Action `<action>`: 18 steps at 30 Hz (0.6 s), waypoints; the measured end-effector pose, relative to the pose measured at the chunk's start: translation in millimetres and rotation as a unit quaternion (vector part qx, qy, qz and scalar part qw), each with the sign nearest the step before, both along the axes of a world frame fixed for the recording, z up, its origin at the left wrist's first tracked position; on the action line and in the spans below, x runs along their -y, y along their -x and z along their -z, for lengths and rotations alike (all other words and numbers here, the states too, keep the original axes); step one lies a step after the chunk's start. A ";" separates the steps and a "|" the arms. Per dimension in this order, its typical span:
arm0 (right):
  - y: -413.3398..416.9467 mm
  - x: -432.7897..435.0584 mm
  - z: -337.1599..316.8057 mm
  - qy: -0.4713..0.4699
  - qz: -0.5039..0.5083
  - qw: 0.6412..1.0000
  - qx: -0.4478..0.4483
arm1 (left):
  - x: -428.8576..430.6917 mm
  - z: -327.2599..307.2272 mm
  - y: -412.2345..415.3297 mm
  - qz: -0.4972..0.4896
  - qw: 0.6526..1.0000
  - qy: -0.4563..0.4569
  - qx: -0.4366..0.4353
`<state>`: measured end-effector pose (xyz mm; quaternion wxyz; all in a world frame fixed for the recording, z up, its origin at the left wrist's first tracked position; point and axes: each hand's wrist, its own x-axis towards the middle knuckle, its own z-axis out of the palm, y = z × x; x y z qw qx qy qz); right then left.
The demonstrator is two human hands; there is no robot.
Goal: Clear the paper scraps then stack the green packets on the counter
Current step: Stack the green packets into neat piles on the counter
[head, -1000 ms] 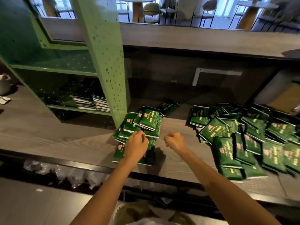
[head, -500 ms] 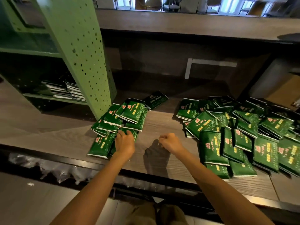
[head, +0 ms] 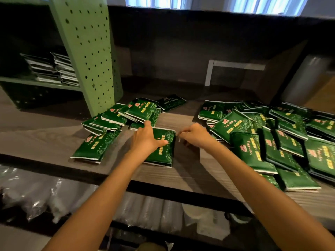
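Packet [head: 163, 153] under left hand [head: 146, 140], scrap [head: 179, 140] in right hand [head: 195, 136]

I read dim indoor light | cold daylight from blown-out windows [head: 262, 5] up top | back wall [head: 172, 51] near black | soft shadows on table [head: 45, 134] | glints on plastic [head: 36, 194] below | slight motion blur, edges bowed by wide lens

A green packet [head: 161, 154] lay flat under the left hand [head: 147, 140], a small heap [head: 116, 120] just beyond; a larger heap [head: 272, 138] lay right of the right hand's [head: 196, 136] pinched paper scrap [head: 179, 140].
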<state>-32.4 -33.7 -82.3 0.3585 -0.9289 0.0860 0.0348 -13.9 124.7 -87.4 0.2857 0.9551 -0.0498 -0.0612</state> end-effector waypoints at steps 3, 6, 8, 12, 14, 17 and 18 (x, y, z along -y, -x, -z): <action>2.6 5.3 2.3 -0.028 0.000 1.000 0.012 | 6.9 0.5 -1.9 0.000 0.998 0.062 0.012; 4.7 8.9 7.6 -0.074 0.024 0.997 0.014 | 13.3 0.8 -1.9 -0.011 0.990 0.130 0.044; 4.9 9.4 7.9 -0.108 0.050 0.993 0.020 | 17.9 0.0 -3.5 -0.023 0.982 0.175 0.066; 0.2 10.2 2.2 -0.195 0.079 0.977 0.045 | 31.3 -3.3 -15.8 -0.047 0.954 0.278 0.100; -6.8 11.0 0.1 -0.213 0.090 0.972 0.044 | 38.7 -5.8 -23.3 -0.059 0.941 0.316 0.108; -20.6 11.9 0.0 -0.227 0.102 0.967 0.054 | 47.7 -7.3 -34.6 -0.062 0.935 0.337 0.090; -24.2 11.7 1.0 -0.237 0.102 0.964 0.058 | 49.4 -7.5 -38.8 -0.059 0.936 0.337 0.080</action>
